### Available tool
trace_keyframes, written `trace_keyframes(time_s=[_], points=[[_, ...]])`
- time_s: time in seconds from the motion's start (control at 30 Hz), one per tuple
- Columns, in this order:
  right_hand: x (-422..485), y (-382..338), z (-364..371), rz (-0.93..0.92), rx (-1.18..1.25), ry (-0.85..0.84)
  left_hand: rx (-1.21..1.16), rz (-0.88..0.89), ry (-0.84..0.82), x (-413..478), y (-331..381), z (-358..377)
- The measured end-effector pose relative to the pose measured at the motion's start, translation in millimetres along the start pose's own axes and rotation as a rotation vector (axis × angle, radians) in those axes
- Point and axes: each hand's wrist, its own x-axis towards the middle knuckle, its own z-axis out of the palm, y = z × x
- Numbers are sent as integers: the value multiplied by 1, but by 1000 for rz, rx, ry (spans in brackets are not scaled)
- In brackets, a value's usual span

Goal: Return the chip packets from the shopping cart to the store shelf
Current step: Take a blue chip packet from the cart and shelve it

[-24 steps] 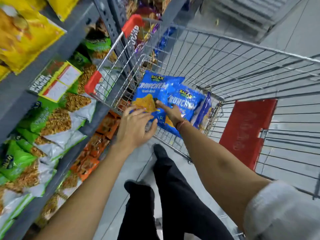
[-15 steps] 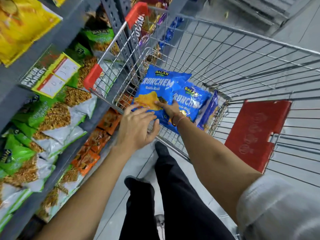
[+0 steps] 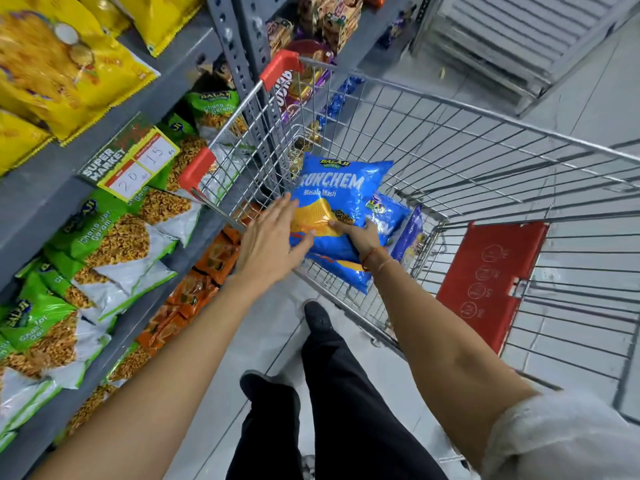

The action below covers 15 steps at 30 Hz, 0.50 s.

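Note:
A blue chip packet (image 3: 341,188) with a yellow chip picture stands tilted up at the near left corner of the wire shopping cart (image 3: 485,161). My right hand (image 3: 356,233) grips its lower edge from below. My left hand (image 3: 270,240) is spread flat with fingers apart, its fingertips touching the packet's left lower side. More blue packets (image 3: 391,216) lie under and behind the raised one, and another (image 3: 346,275) sticks out beneath my right wrist. The grey store shelf (image 3: 41,188) runs along the left.
Green and white snack bags (image 3: 114,237) and orange packs (image 3: 214,258) fill the lower shelves; yellow bags (image 3: 65,74) sit above. A price tag (image 3: 135,164) hangs on the shelf edge. The cart's red child-seat flap (image 3: 488,282) is at right. My legs stand between shelf and cart.
The top blue packet has been lifted and tipped more upright in the cart. My left hand has opened flat against it; my right hand keeps its hold.

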Motion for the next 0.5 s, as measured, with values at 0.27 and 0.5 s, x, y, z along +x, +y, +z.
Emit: trace_keyframes(time_s=[0.27,0.5], points=[[-31,-33,-54,-161,45,-102,-415,-318,-139,40,13,-30],[-68,-75,-76,-361,118,-207,-787,-305,-297,35,31,-61]])
